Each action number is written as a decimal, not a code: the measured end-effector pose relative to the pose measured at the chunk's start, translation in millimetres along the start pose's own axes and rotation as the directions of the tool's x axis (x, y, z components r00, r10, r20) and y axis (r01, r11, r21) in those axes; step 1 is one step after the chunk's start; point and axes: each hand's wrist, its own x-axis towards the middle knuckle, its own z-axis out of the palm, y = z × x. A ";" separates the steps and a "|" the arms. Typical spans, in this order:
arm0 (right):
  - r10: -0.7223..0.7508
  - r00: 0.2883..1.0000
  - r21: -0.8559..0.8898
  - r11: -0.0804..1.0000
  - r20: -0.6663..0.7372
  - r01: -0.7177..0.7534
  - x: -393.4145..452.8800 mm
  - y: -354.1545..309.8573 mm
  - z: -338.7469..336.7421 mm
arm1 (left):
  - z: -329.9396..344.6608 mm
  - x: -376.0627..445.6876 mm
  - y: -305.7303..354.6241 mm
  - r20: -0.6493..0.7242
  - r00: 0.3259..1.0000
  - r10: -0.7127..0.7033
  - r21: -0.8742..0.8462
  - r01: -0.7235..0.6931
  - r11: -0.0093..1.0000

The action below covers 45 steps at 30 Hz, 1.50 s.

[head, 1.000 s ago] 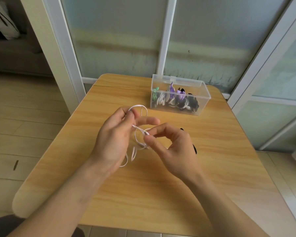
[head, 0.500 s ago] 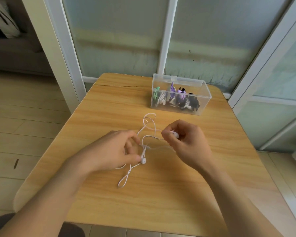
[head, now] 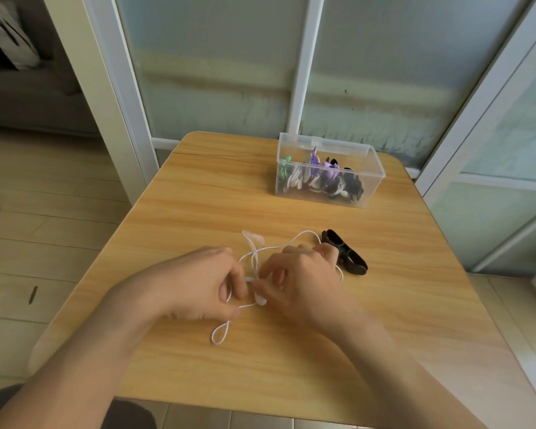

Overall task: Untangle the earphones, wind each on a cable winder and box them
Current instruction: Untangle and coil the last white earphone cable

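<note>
A white earphone cable (head: 254, 257) lies in loose loops on the wooden table (head: 198, 205), one loop trailing toward me and another arcing right. My left hand (head: 205, 283) pinches the cable near its middle with curled fingers. Close beside it, my right hand (head: 300, 280) pinches the cable and a white earbud (head: 260, 300) at its fingertips. A black cable winder (head: 345, 252) lies flat just right of my right hand. At the back right stands a clear plastic box (head: 328, 144), open, holding several wound earphones in white, purple, green and black.
The table's far edge meets frosted glass panels with white frames (head: 300, 72). Tiled floor (head: 44, 227) drops away on the left and right of the table. Bare wood lies between my hands and the box.
My hands have come down from mid-air to the tabletop and drawn close together over the cable. The black winder, hidden before, now shows beside my right hand.
</note>
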 end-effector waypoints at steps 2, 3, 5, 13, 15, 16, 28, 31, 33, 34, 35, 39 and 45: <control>-0.012 0.999 0.046 0.999 0.032 0.010 -1.2 0.3 -1.0 | -0.2 1.1 -0.9 -0.025 1.000 -0.016 0.088 0.018 0.996; -0.010 0.999 0.066 0.998 0.041 0.008 -1.4 1.6 -2.2 | -1.2 1.1 -2.4 -0.031 0.999 -0.033 0.115 0.036 0.993; 0.033 0.999 0.185 0.982 0.026 -0.038 -1.2 3.1 -8.3 | -4.5 1.3 -6.3 -0.063 0.995 -0.072 0.124 0.080 0.989; 0.439 0.844 0.639 0.753 -0.308 -0.158 7.5 23.2 -48.7 | -22.3 2.2 -23.7 -0.477 0.865 -0.154 -0.208 0.059 0.976; 0.486 0.802 0.609 0.767 -0.347 -0.202 7.9 31.9 -56.9 | -23.0 3.7 -31.3 -0.554 0.809 -0.196 -0.240 0.070 0.968; 0.486 0.802 0.570 0.789 -0.346 -0.232 7.9 36.4 -60.3 | -23.2 4.7 -34.4 -0.594 0.775 -0.217 -0.278 0.056 0.959; -0.250 0.881 0.339 0.853 -0.403 0.397 -4.4 -5.3 -31.7 | -12.6 -0.5 15.1 -0.377 0.926 -0.021 -0.685 -0.264 0.679; -0.203 0.932 0.508 0.793 -0.301 0.337 -4.3 -8.2 -24.1 | -7.4 1.0 20.3 -0.310 0.949 0.059 -0.718 -0.274 0.640; -0.104 0.956 0.583 0.773 -0.274 0.251 -2.9 -4.0 -24.6 | -7.2 1.7 18.4 -0.288 0.954 0.084 -0.709 -0.271 0.651; -0.053 0.965 0.613 0.763 -0.256 0.204 -2.3 -1.0 -25.7 | -8.2 1.8 15.9 -0.286 0.955 0.078 -0.705 -0.265 0.658; -0.001 0.971 0.646 0.747 -0.240 0.161 -1.4 2.1 -27.5 | -10.0 1.1 13.5 -0.281 0.957 0.071 -0.700 -0.255 0.667; 0.203 0.924 0.680 0.729 -0.325 0.080 6.6 21.8 -41.6 | -21.0 -4.6 3.2 -0.215 0.975 0.054 -0.639 -0.182 0.747; 0.403 0.732 0.621 0.783 -0.549 0.035 13.1 48.8 -64.0 | -32.8 -11.2 -21.0 -0.039 0.999 0.029 -0.679 -0.048 0.733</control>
